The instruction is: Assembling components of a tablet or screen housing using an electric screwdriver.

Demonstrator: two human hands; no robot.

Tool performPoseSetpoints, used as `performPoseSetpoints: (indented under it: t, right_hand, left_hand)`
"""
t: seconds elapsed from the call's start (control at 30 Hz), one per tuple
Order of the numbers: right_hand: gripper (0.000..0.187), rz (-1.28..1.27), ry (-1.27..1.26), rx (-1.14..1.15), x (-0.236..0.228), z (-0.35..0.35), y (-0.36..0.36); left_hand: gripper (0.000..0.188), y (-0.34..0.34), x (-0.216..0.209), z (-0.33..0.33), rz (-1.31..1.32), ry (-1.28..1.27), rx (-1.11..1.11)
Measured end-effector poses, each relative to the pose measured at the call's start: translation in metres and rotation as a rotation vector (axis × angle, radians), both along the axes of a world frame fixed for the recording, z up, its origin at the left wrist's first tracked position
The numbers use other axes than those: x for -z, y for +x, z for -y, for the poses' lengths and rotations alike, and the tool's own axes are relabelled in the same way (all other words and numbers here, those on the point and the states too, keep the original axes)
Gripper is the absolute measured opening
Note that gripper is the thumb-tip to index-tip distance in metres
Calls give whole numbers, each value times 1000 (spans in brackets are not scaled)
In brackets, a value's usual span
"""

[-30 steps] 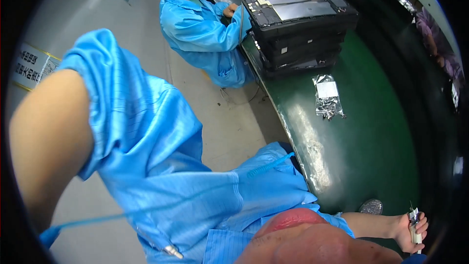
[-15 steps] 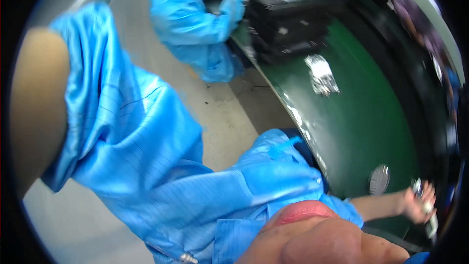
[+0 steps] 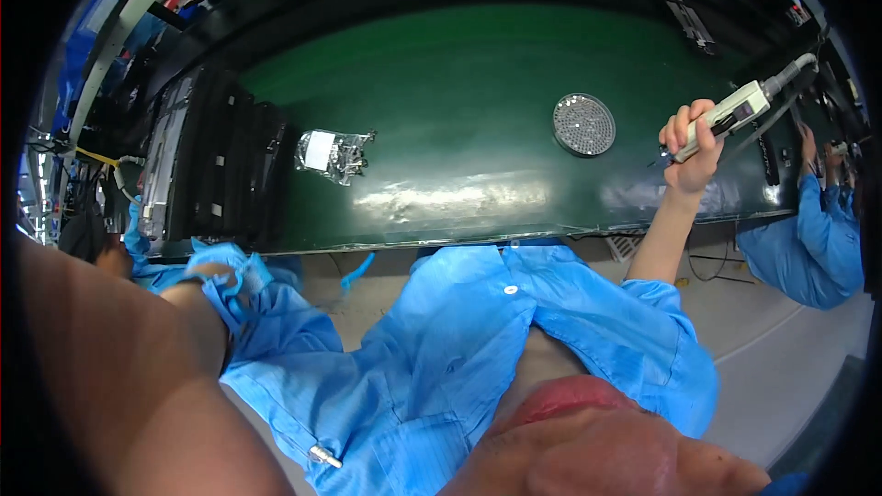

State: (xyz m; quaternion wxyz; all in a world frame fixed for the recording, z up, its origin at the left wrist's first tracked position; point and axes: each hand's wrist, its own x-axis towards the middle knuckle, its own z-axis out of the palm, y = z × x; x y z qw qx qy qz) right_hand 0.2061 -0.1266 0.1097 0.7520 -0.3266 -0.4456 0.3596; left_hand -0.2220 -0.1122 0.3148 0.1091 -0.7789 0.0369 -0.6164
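In my right hand (image 3: 694,147), a pale electric screwdriver (image 3: 728,122) is held above the green worktable, my fingers wrapped round its body. Its tip points left and slightly down, and a cable leaves its far end. To the left of that hand lies a round tray (image 3: 584,125) with many small shiny spots; I cannot make out its contents. My left forearm (image 3: 175,386) rises large and blurred at the lower left, its hand outside the picture. A clear plastic bag (image 3: 347,158) with a white label lies left of the table's middle.
Black trays or cases (image 3: 207,156) stand stacked on the left of the green table (image 3: 441,83). A dark strip-shaped part (image 3: 687,23) lies at the far right. A co-worker in blue (image 3: 804,243) is at the right. Metal frame posts (image 3: 129,32) stand at the far left.
My view has swung round to face the table squarely. The right hand still grips the screwdriver and now appears higher. My left forearm has come closer to the camera.
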Motion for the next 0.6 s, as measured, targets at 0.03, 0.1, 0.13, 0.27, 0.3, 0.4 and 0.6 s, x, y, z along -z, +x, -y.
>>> performPoseSetpoints:
  t: [0.03, 0.1, 0.13, 0.27, 0.3, 0.4, 0.6]
  right_hand:
    - [20, 13, 14, 47, 3, -1, 0]
    - [20, 54, 7, 80, 6, 1, -1]
    - [20, 93, 11, 111, 5, 2, 0]
    - [24, 50, -3, 118, 9, -11, -7]
    - [25, 22, -4, 126, 10, -13, -8]
    - [25, -1, -8, 156, 12, -10, -2]
    - [26, 45, 4, 241, 12, -12, -6]
  left_hand:
    - [40, 3, 3, -5, 1, -10, -6]
    - [41, 4, 4, -16, -9, -27, -16]
    - [41, 7, 2, -21, -15, -31, -20]
    - [42, 9, -11, -45, -54, 15, -52]
    - [42, 10, -14, -49, -57, 34, -65]
    - [42, 9, -22, -58, -46, 110, -130]
    - [44, 7, -14, -52, 20, 167, -282]
